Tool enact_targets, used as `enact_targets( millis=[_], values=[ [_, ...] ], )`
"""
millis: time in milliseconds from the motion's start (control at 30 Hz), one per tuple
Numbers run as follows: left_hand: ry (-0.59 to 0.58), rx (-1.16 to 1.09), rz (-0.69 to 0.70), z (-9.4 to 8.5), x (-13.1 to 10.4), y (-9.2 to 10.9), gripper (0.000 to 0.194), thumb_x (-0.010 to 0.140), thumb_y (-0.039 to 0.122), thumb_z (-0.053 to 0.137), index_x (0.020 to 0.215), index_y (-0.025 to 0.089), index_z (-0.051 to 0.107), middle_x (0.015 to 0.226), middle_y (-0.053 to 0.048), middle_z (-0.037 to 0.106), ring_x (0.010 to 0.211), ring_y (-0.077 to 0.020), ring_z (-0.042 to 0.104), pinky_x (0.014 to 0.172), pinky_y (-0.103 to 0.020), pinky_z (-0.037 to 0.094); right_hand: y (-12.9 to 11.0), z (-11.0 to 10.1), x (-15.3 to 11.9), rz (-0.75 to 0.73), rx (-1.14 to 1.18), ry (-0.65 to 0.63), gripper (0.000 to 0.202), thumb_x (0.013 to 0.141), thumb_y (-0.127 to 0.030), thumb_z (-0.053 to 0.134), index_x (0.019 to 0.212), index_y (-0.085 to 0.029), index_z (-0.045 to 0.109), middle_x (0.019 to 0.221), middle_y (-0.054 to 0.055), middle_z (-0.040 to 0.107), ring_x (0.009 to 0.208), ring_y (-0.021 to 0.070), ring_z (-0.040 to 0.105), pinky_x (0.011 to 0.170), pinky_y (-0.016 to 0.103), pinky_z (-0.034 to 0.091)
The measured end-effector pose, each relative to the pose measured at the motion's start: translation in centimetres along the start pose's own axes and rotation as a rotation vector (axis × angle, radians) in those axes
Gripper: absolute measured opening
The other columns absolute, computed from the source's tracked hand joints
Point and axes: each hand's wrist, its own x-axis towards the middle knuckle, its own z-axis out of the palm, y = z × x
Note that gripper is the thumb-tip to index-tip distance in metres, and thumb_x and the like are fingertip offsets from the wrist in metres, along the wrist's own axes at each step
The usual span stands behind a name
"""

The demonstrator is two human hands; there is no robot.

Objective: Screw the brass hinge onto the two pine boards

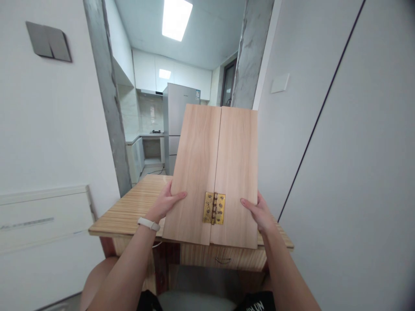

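Two pale wooden boards stand side by side, tilted up above the desk: a left board [199, 151] and a right board [238, 155]. A brass hinge [214, 208] joins them near their lower end, with several screws in its leaves. A narrow seam runs between the boards. My left hand [167, 201] grips the left board's outer edge, thumb on the front face and fingers hidden behind. On the other side, my right hand [258, 211] holds the right board's edge the same way. A white band circles my left wrist.
Beneath the boards is a wood-grain desk [132, 207] with a drawer [197, 258]. A white wall [340, 172] with a dark seam rises close on the right. A white cabinet [42, 259] stands at left. Farther back are a fridge [181, 108] and kitchen cupboards [145, 69].
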Motion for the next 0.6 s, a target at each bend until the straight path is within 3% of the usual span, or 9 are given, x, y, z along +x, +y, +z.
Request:
enact_targets(
  millis=[200, 400, 500, 600],
  values=[
    [0.011, -0.042, -0.014, 0.1, 0.1, -0.2, 0.084, 0.081, 0.044, 0.087, 0.151, 0.022, 0.046, 0.145, -0.017, 0.066, 0.127, -0.0344, 0.069, 0.102, -0.051, 0.061, -0.2, 0.1, 0.2, 0.011, -0.027, 0.015, 0.084, 0.069, -0.049, 0.094, 0.141, -0.022, 0.059, 0.13, 0.016, 0.076, 0.117, 0.039, 0.074, 0.094, 0.056, 0.064],
    [0.128, 0.198, 0.125, 0.6, 0.7, 0.6, 0.066, 0.085, 0.047, 0.082, 0.138, 0.021, 0.053, 0.139, -0.015, 0.068, 0.127, -0.03, 0.067, 0.105, -0.047, 0.058, -1.1, 1.4, 0.5, -0.104, -0.123, 0.066, 0.073, 0.073, -0.048, 0.091, 0.134, -0.023, 0.06, 0.13, 0.014, 0.075, 0.113, 0.034, 0.074, 0.095, 0.053, 0.063],
    [0.21, 0.374, 0.223, 2.3, 0.8, 1.0, 0.052, 0.087, 0.042, 0.079, 0.126, 0.021, 0.054, 0.13, -0.013, 0.07, 0.12, -0.0281, 0.069, 0.1, -0.043, 0.057, -1.2, 3.2, 0.5, -0.176, -0.276, 0.132, 0.064, 0.076, -0.05, 0.086, 0.127, -0.022, 0.06, 0.127, 0.014, 0.075, 0.112, 0.0322, 0.073, 0.097, 0.051, 0.061],
    [0.341, 0.577, 0.199, 5.5, 0.4, 0.8, 0.037, 0.092, 0.036, 0.072, 0.12, 0.022, 0.051, 0.113, -0.012, 0.072, 0.103, -0.0301, 0.072, 0.084, -0.04, 0.056, -0.9, 6.1, -0.1, -0.243, -0.505, 0.242, 0.052, 0.081, -0.05, 0.078, 0.119, -0.021, 0.059, 0.119, 0.014, 0.076, 0.108, 0.0326, 0.072, 0.094, 0.048, 0.058]
  ],
)
